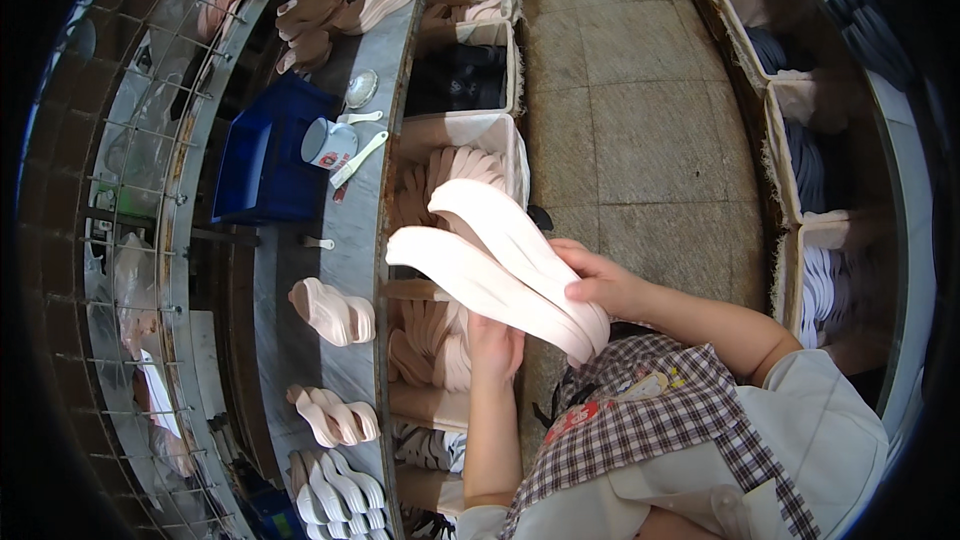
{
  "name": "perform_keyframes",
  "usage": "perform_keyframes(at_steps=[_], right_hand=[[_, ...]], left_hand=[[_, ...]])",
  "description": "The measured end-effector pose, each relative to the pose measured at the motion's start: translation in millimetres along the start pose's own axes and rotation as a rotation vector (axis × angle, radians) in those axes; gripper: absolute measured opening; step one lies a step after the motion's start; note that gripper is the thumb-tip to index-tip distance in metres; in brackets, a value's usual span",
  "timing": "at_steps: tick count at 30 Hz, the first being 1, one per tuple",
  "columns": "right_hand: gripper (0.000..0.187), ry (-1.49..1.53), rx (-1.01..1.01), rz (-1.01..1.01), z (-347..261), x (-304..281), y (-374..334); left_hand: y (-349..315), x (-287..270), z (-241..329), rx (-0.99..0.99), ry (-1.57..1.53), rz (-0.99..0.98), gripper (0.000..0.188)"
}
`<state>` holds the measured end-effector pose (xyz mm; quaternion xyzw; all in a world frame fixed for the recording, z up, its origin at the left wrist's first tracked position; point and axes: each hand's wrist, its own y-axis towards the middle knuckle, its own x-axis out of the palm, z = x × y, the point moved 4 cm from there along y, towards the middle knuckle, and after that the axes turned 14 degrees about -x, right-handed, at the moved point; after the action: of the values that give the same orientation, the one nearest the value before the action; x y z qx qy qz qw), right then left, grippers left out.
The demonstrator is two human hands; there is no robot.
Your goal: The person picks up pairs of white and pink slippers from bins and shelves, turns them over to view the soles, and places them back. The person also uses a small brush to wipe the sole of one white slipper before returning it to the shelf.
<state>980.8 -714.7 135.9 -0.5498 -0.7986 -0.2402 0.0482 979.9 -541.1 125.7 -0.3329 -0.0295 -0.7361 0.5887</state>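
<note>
I hold a pair of pale pink shoe soles in front of my body, side by side and fanned apart at their far ends. My left hand supports them from below near the heel end, its fingers partly hidden beneath the nearer sole. On the other side my right hand grips the heel end, with the thumb on the edge. Stacked soles of the same colour lie on the grey bench to my left, beside another pink stack and a group of white soles.
On the bench stand a blue crate, a white cup, a brush and a round lid. Lined bins of soles run under its edge. More bins line the right side of the tiled aisle. Wire mesh borders the left.
</note>
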Motion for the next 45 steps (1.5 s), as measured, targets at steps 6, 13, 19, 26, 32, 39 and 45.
perform_keyframes(at_steps=[6, 13, 19, 26, 32, 39, 45], right_hand=[[0.07, 0.068, 0.024, -0.155, -6, -7, 7], [0.06, -0.061, -0.067, -0.182, -17, -7, 12], [0.03, -0.22, -0.191, -0.328, -20, -11, 29], [0.032, 0.1, 0.089, -0.077, -2, 14, 15], [0.051, 0.655, 0.22, 0.24, -6, 19, 10], [0.057, 1.074, 0.119, 0.284, -18, 7, 6], [0.068, 0.608, 0.105, 0.247, -17, 16, 0]], left_hand=[[-1, -15, 8, 0.104, 0.212, 0.042, 0.046], [-5, 2, 26, 0.091, 0.319, 0.169, 0.047], [-9, 25, 26, -0.269, -0.117, 0.153, 0.041], [-3, 20, 28, -0.023, -0.078, 0.205, 0.029], [-15, 19, 27, -0.022, -0.56, -0.515, 0.058], [-17, 7, 38, 0.004, -0.719, -0.695, 0.078], [-15, 13, 28, 0.064, -0.524, -0.272, 0.073]])
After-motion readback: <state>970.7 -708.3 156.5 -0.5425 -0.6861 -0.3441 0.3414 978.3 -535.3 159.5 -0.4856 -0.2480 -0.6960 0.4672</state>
